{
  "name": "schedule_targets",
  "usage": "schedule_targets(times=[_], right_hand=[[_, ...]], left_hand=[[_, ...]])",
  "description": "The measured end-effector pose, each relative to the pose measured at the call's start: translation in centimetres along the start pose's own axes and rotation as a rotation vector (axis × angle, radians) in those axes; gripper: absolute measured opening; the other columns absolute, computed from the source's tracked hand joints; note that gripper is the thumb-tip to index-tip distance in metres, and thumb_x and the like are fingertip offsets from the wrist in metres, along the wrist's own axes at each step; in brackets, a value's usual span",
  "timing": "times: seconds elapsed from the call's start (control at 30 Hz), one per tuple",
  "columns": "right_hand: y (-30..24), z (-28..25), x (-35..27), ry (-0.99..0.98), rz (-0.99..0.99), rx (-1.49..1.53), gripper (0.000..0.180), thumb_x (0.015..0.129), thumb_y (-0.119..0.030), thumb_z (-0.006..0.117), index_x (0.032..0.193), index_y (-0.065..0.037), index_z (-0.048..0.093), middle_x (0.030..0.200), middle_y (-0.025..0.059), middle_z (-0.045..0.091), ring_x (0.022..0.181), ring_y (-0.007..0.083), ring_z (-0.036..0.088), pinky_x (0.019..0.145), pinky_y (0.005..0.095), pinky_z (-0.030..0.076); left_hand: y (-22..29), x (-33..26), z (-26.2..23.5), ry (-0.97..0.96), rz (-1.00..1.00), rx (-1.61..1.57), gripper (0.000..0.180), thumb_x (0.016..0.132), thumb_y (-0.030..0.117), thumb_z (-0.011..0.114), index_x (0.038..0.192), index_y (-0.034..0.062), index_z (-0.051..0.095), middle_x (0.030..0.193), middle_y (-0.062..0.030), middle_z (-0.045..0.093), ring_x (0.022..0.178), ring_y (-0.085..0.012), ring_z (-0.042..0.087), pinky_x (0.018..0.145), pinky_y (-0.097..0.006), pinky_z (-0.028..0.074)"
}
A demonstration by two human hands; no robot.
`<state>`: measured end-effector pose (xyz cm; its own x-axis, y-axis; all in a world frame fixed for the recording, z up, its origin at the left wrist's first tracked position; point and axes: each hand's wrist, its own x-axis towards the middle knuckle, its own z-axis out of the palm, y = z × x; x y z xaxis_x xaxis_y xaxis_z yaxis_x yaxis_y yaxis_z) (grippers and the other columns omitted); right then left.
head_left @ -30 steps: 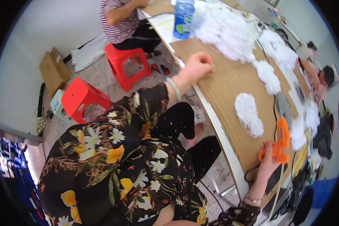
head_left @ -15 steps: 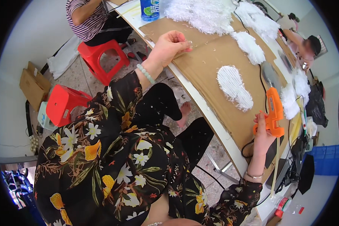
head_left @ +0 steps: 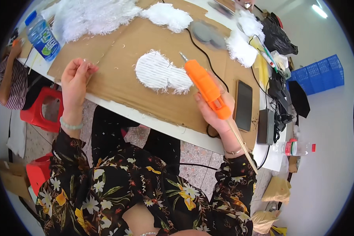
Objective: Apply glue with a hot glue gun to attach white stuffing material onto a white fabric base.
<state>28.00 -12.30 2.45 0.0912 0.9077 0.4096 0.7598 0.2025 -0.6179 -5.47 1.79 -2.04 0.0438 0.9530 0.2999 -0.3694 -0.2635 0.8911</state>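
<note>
My right hand [head_left: 218, 114] is wrapped round an orange hot glue gun [head_left: 205, 85], its metal nozzle aimed away and to the left. A long pale glue stick [head_left: 242, 145] juts from its back end over my wrist. Just left of the nozzle lies a white, fringed, sole-shaped fabric piece [head_left: 157, 70] with ribbed lines, flat on a brown cardboard sheet [head_left: 118, 92]. Over the cardboard's left edge, my left hand [head_left: 74, 84] is closed in a pinch. Something tiny may be at its fingertips, too small to name.
Fluffy white pieces [head_left: 94, 19] are heaped at the far side, beside a blue-capped bottle [head_left: 43, 37]. A black cable [head_left: 198, 45] crosses the cardboard. Right of the glue gun lie a phone [head_left: 244, 105] and a dark box [head_left: 266, 126]. A person in a striped top [head_left: 6, 84] sits at left.
The view has swung right, so the table sits further left in it. The glue gun now tilts up-left with its nozzle nearer the white piece. My left hand keeps its pinch.
</note>
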Motion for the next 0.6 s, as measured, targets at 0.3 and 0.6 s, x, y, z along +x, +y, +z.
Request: schedule_targets(times=[0.3,0.6], right_hand=[[1.9,-0.4,-0.8,-0.083,-0.146,-0.106,0.058,0.072,-0.015,0.069,0.126,-0.010,0.048,0.101,0.0076,0.064,0.090,0.0227,0.063,0.080,0.0291,0.048],[2.6,-0.6,-0.6,-0.009,-0.238,-0.146,0.058,0.071,-0.015,0.071,0.126,-0.010,0.050,0.099,0.0084,0.065,0.087,0.0228,0.064,0.078,0.0296,0.049]], left_hand=[[0.3,-1.2,1.2,0.047,0.069,0.219,0.004,0.085,-0.001,0.057,0.086,0.0017,0.054,0.088,-0.0037,0.056,0.080,-0.0120,0.056,0.076,-0.023,0.046],[0.5,-1.0,1.7,0.005,0.095,0.306,0.008,0.083,-0.006,0.057,0.082,0.0016,0.054,0.084,-0.0025,0.056,0.075,-0.0101,0.053,0.070,-0.022,0.044]])
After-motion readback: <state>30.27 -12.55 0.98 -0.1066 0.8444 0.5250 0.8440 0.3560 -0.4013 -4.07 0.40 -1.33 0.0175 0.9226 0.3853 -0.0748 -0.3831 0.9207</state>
